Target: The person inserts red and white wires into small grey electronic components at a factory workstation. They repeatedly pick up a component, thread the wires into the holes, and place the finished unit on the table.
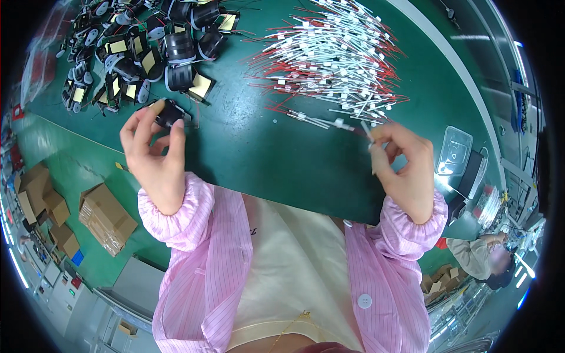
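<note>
Nearest us, our left hand (154,154) pinches a small black coil bobbin (169,113) at ten o'clock, and our right hand (403,167) at three o'clock closes its grip on a thin white sleeved wire (369,136). Both hover over the dark green tabletop (265,153). Farther out, a heap of black bobbins with yellow tape (141,53) lies at eleven o'clock and a spread of white-and-red wires (335,56) at one. A clear plastic tray (454,150) sits at the tabletop's right edge. Cardboard boxes (106,217) stand on the green floor at eight o'clock.
</note>
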A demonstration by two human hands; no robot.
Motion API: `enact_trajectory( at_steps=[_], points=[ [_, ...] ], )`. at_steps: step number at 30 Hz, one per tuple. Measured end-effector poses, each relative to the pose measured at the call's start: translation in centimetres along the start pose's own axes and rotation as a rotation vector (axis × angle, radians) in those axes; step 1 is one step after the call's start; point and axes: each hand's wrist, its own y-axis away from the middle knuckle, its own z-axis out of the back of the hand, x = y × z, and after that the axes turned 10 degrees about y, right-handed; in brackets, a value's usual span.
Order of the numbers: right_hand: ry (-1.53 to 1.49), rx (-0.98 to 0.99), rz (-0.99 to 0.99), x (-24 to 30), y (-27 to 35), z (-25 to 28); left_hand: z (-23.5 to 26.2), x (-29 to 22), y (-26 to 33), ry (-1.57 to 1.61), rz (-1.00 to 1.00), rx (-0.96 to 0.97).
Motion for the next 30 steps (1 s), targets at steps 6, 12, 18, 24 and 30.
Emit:
enact_trajectory(
  at_steps=[6,12,18,24,30],
  points=[
    [0.195,-0.458,-0.018,-0.2,-0.3,-0.4,-1.9,-1.8,-0.7,-0.345,0.047,-0.008],
    [0.291,-0.394,0.071,0.4,0.3,0.5,-1.1,-1.1,-0.2,-0.127,-0.011,0.090],
    [0.284,-0.402,-0.029,1.0,0.8,-0.3,0.0,-1.9,0.6,0.830,0.075,0.312],
    [0.048,-0.170,0.132,0.8,1.4,0.1,0.4,-0.4,-0.2,1.900,0.466,0.694],
    [-1.019,0.039,0.035,1.9,2.6,-1.0,-1.5,-2.1,1.3,1.790,0.486,0.598]
  ],
)
